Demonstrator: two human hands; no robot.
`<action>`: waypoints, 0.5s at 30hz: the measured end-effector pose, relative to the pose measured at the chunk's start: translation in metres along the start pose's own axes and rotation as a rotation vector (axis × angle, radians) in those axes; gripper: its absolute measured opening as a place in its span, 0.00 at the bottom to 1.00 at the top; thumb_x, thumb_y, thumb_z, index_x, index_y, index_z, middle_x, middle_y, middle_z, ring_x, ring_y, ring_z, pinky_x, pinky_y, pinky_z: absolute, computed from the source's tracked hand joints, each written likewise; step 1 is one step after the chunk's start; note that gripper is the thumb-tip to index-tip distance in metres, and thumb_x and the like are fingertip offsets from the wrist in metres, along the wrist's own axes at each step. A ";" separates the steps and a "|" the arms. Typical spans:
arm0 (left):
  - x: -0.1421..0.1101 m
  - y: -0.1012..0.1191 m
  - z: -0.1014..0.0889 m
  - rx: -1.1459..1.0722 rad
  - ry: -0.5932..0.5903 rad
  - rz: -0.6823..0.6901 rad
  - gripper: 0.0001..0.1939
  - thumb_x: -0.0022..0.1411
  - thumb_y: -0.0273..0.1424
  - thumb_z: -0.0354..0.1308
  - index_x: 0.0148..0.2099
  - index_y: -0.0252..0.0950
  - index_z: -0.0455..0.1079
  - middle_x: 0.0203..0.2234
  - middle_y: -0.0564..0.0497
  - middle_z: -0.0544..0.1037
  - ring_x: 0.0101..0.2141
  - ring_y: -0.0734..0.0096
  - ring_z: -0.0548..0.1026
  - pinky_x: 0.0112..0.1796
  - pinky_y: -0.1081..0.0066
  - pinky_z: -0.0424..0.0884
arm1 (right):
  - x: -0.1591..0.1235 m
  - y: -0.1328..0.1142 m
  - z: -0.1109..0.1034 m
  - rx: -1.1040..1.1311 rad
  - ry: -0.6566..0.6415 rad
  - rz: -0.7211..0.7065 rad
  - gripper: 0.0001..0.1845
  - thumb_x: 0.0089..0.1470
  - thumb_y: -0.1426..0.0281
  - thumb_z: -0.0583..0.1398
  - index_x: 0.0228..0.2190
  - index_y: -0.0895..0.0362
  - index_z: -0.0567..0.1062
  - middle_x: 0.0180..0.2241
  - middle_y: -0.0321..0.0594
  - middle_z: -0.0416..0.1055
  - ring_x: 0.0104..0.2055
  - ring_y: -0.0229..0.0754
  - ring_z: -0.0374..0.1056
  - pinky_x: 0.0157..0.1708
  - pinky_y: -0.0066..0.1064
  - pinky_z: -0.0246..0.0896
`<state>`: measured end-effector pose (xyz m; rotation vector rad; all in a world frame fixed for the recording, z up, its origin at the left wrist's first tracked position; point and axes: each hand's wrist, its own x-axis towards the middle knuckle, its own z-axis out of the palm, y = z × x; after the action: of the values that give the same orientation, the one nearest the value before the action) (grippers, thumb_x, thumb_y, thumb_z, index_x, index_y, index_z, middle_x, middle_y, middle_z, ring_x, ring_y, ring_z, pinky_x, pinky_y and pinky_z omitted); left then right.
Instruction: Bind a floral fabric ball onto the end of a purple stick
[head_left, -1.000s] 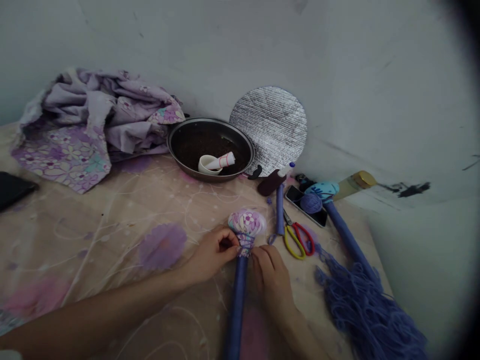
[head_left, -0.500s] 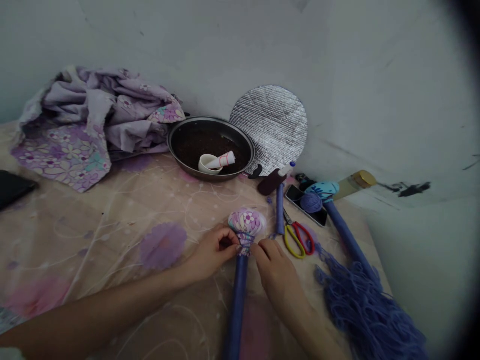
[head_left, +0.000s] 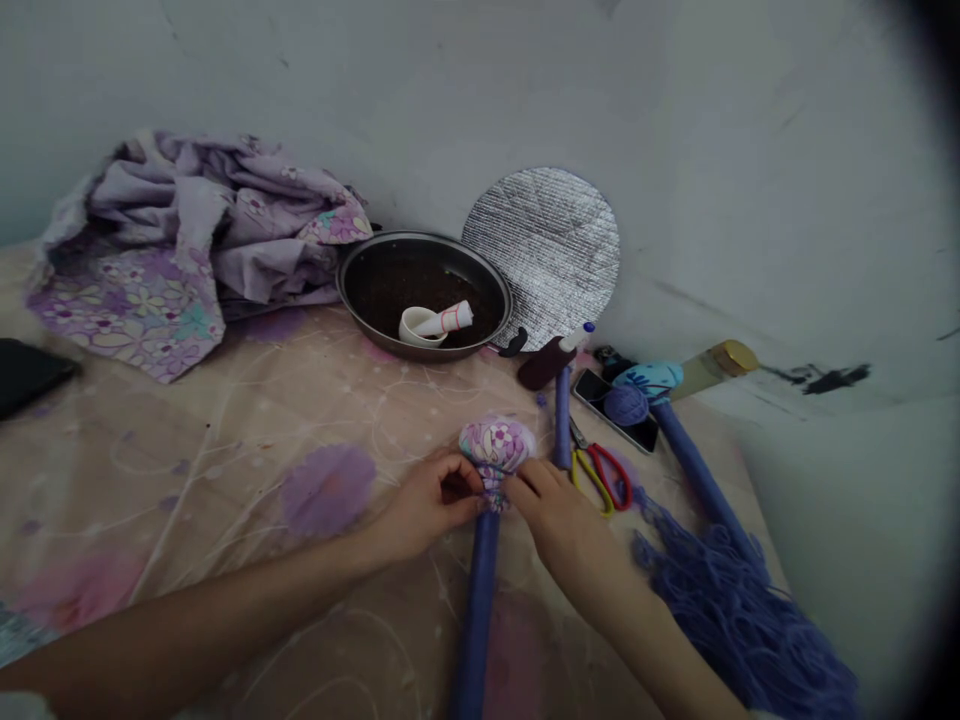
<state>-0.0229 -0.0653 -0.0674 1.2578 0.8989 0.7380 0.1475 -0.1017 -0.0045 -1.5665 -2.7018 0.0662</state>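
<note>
A blue stick (head_left: 475,610) with a floral cloth ball head (head_left: 496,443) lies on the table in front of me. My left hand (head_left: 429,505) pinches the neck of the doll just under the head, where purple yarn is wound. My right hand (head_left: 559,515) presses its fingers against the same neck from the right side, closed on the yarn wrap. Yellow and red scissors (head_left: 600,476) lie just right of my right hand.
A dark pan (head_left: 424,295) with a white cup and tube stands at the back, with a silver foil disc (head_left: 544,255) against the wall. Crumpled floral fabric (head_left: 180,250) lies back left. A second blue stick (head_left: 694,470), a phone, a yarn ball and a purple yarn bundle (head_left: 739,620) lie right.
My right hand has slid up along the stick to the neck of the doll head, its arm now angled in from the lower right. My left hand keeps its pinch.
</note>
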 end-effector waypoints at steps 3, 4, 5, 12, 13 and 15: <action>0.001 -0.003 0.000 -0.022 -0.011 -0.014 0.10 0.48 0.32 0.64 0.31 0.34 0.66 0.29 0.53 0.69 0.30 0.74 0.67 0.33 0.73 0.66 | 0.003 0.006 0.000 0.031 -0.013 -0.019 0.13 0.51 0.85 0.52 0.31 0.56 0.69 0.33 0.41 0.67 0.36 0.45 0.63 0.31 0.33 0.58; 0.001 -0.004 0.000 -0.028 -0.013 -0.022 0.10 0.48 0.32 0.64 0.31 0.35 0.66 0.29 0.53 0.70 0.29 0.74 0.67 0.32 0.73 0.66 | 0.005 0.007 -0.001 0.039 -0.006 -0.030 0.13 0.51 0.85 0.52 0.31 0.56 0.69 0.33 0.40 0.67 0.36 0.45 0.64 0.30 0.33 0.58; 0.001 -0.005 0.000 -0.035 -0.014 -0.030 0.11 0.48 0.32 0.64 0.30 0.35 0.66 0.28 0.53 0.70 0.29 0.74 0.68 0.32 0.73 0.66 | 0.006 0.009 -0.002 0.051 0.001 -0.044 0.14 0.51 0.85 0.51 0.31 0.56 0.69 0.32 0.40 0.67 0.35 0.45 0.64 0.30 0.32 0.57; 0.001 -0.004 0.002 -0.109 -0.005 -0.067 0.12 0.47 0.32 0.64 0.30 0.35 0.64 0.27 0.54 0.69 0.28 0.75 0.67 0.31 0.74 0.64 | 0.014 0.019 -0.007 0.218 -0.062 -0.052 0.18 0.50 0.88 0.48 0.31 0.56 0.69 0.33 0.38 0.67 0.35 0.40 0.65 0.32 0.29 0.58; 0.001 -0.004 0.002 -0.118 -0.006 -0.069 0.12 0.47 0.32 0.64 0.30 0.35 0.64 0.27 0.55 0.69 0.28 0.75 0.67 0.31 0.73 0.64 | 0.014 0.019 -0.006 0.235 -0.052 -0.050 0.17 0.50 0.87 0.49 0.30 0.56 0.69 0.33 0.37 0.67 0.35 0.40 0.65 0.32 0.29 0.58; 0.001 -0.005 0.002 -0.124 -0.007 -0.070 0.12 0.46 0.32 0.64 0.30 0.35 0.64 0.27 0.55 0.69 0.28 0.75 0.67 0.31 0.73 0.64 | 0.012 0.019 -0.003 0.270 -0.015 -0.043 0.15 0.52 0.86 0.49 0.29 0.56 0.69 0.32 0.37 0.67 0.34 0.40 0.64 0.32 0.29 0.58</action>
<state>-0.0207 -0.0658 -0.0723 1.1138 0.8739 0.7222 0.1576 -0.0817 -0.0029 -1.4340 -2.6017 0.4235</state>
